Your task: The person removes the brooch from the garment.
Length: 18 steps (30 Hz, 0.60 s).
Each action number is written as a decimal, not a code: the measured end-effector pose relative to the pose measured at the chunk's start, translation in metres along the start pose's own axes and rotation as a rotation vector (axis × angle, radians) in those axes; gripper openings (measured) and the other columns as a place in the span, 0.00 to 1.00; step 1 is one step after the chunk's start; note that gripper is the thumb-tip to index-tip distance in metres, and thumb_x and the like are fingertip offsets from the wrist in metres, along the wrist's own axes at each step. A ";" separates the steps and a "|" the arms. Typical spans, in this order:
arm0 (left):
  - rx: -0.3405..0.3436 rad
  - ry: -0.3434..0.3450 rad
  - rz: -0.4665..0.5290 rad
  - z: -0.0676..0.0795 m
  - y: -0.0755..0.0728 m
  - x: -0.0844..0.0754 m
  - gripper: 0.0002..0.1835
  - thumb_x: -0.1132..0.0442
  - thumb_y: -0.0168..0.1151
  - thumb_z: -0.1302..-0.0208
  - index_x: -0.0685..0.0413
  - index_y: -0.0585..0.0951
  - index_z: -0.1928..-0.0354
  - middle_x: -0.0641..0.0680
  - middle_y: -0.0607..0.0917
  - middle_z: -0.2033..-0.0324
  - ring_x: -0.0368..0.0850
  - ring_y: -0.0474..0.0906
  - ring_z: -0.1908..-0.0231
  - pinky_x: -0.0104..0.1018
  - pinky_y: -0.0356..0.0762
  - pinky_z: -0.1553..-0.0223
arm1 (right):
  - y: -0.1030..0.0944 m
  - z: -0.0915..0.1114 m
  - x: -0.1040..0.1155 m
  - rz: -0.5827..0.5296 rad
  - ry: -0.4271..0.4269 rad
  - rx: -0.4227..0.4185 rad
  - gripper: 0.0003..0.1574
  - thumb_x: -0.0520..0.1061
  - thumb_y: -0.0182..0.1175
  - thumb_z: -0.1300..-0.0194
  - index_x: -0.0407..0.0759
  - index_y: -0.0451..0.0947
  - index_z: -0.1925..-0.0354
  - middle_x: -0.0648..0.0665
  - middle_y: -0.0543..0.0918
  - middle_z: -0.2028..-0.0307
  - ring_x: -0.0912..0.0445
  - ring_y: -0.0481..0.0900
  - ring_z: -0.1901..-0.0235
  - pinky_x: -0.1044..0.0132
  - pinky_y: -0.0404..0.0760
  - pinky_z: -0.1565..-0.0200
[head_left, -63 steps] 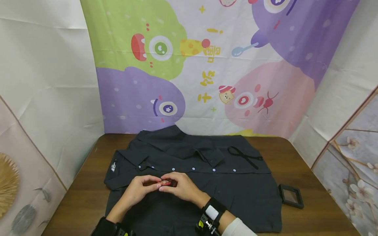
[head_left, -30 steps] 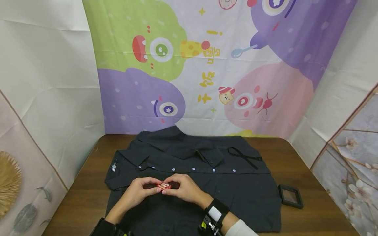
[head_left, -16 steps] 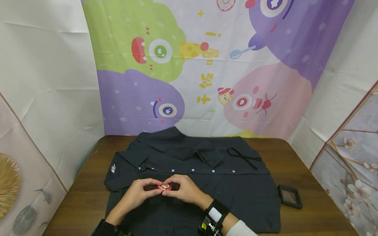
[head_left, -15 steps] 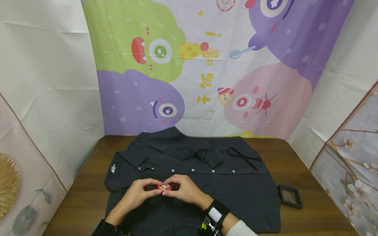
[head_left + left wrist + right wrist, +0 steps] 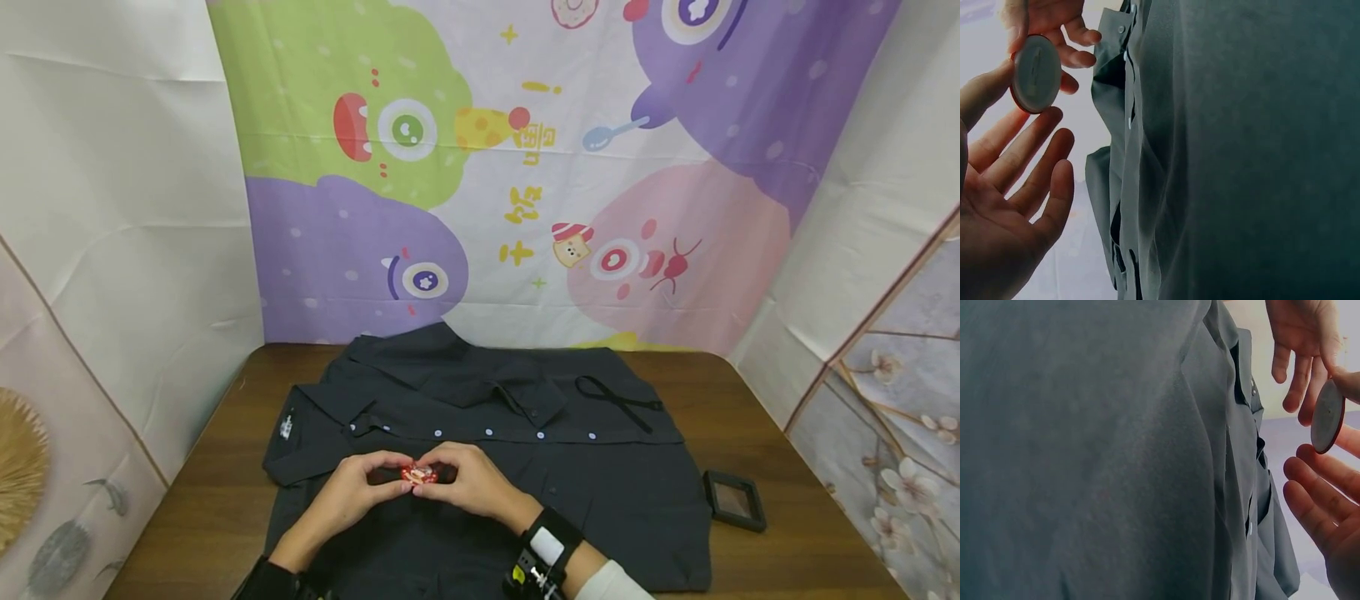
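A round pin badge [image 5: 418,474] with a red, patterned face is held between both hands over the black shirt [image 5: 600,517]. My left hand [image 5: 351,493] pinches its left edge between thumb and forefinger. On the opposite edge, my right hand [image 5: 472,483] pinches it the same way. The left wrist view shows the pale back of the badge [image 5: 1036,74] with a thin pin along it, and the other fingers of the left hand [image 5: 1016,187] spread below. From the right wrist, the badge [image 5: 1327,417] appears nearly edge-on, apart from the shirt cloth [image 5: 1116,456].
The shirt lies spread across a brown wooden table [image 5: 202,508], its row of pale buttons running sideways beyond the hands. A thin black ribbon [image 5: 618,402] lies on its upper right. Beside the shirt's right edge is a small black frame [image 5: 735,500]. A cartoon-printed cloth [image 5: 517,183] hangs behind.
Since the earliest frame, the badge has tipped so more of its red face shows to the head camera, and both hands have lowered slightly. Over the last half second they stay nearly still.
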<state>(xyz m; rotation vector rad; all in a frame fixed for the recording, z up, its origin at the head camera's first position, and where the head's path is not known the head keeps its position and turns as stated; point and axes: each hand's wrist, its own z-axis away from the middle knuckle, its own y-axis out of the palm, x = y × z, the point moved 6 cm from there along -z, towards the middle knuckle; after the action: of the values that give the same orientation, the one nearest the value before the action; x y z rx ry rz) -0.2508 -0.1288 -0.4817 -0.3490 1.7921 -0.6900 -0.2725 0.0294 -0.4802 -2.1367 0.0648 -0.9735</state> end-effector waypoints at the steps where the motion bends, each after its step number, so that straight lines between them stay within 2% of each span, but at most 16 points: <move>1: 0.001 -0.002 0.003 0.000 0.000 0.000 0.17 0.49 0.67 0.48 0.47 0.83 0.57 0.50 0.86 0.60 0.46 0.80 0.61 0.41 0.80 0.63 | 0.000 0.000 0.000 0.009 -0.008 -0.002 0.18 0.58 0.66 0.46 0.51 0.81 0.60 0.54 0.83 0.65 0.67 0.76 0.69 0.77 0.78 0.68; 11: 0.011 -0.013 0.009 -0.001 0.000 -0.002 0.24 0.50 0.67 0.47 0.58 0.80 0.52 0.56 0.86 0.58 0.48 0.81 0.58 0.47 0.81 0.60 | -0.002 -0.001 0.002 0.047 -0.023 -0.011 0.17 0.57 0.66 0.46 0.52 0.81 0.60 0.54 0.83 0.64 0.67 0.76 0.68 0.76 0.78 0.68; 18: -0.002 -0.004 -0.009 -0.001 0.000 -0.002 0.23 0.50 0.66 0.47 0.56 0.81 0.53 0.55 0.86 0.58 0.47 0.80 0.58 0.47 0.81 0.60 | -0.003 -0.001 0.001 0.053 -0.020 -0.037 0.17 0.57 0.67 0.47 0.52 0.80 0.61 0.55 0.83 0.64 0.65 0.76 0.68 0.75 0.78 0.68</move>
<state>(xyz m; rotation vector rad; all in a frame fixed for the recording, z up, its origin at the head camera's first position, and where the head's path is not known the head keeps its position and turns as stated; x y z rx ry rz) -0.2513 -0.1271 -0.4795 -0.3595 1.7891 -0.6930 -0.2729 0.0308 -0.4769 -2.1671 0.1293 -0.9267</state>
